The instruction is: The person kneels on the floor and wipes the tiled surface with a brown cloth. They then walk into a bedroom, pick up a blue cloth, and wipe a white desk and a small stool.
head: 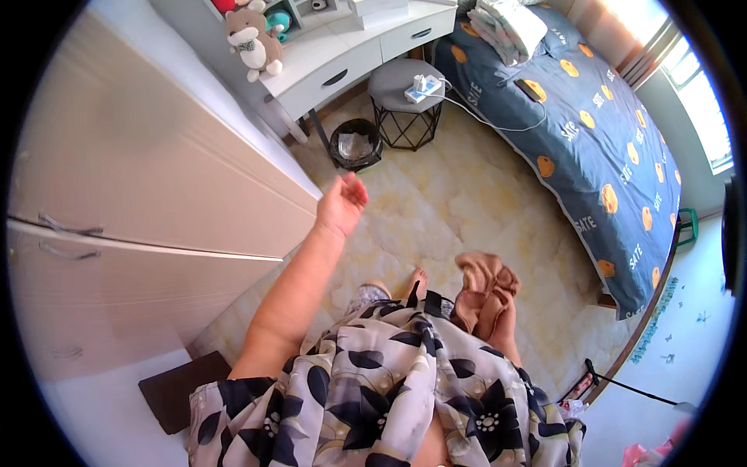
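My left hand (343,203) is held out in front of me over the tiled floor, its fingers loosely bent and nothing in it. Nearest to it are the edge of the beige wardrobe (175,157) and a black waste bin (356,146). By my right hip, my right hand (505,328) grips a bunched brown cloth (485,292). Folds of the cloth hide most of those fingers, and what kind of garment or cloth it is cannot be told.
Ahead stand a white desk (350,55) with a plush toy (255,41), and a grey stool (397,87) bearing a power strip (423,89). Its white cable runs to a phone (528,90) on the patterned bed (583,146). A dark mat (184,391) lies behind at left.
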Demonstrator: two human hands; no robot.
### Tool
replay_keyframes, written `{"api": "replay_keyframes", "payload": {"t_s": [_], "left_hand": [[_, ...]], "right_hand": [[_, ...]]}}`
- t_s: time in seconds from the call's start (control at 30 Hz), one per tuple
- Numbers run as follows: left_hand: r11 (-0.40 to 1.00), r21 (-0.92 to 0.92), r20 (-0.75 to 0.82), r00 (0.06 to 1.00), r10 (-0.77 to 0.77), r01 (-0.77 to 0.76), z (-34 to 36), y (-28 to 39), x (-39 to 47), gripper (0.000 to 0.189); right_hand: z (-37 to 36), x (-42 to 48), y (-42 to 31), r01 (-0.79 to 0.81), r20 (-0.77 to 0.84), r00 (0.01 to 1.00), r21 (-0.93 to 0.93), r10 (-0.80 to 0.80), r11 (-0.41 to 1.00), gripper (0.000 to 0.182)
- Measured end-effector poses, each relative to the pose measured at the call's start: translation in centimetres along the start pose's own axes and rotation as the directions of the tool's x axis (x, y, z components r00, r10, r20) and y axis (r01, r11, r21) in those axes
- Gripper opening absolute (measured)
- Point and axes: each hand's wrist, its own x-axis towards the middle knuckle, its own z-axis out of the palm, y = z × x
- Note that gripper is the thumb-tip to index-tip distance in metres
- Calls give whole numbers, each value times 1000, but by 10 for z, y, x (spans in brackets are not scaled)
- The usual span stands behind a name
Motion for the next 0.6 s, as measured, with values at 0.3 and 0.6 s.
{"api": "replay_keyframes", "payload": {"t_s": [0.3,0.6], "left_hand": [[968,66,-262,932,251,-242,-29,73,31,42],[986,126,-359,922,147,-108,-53,40,-22,54]], "right_hand": [[25,-37,-27,115,93,990,-112,-105,987,36],[-24,-148,-42,178,-29,983,-144,-184,974,38]]}}
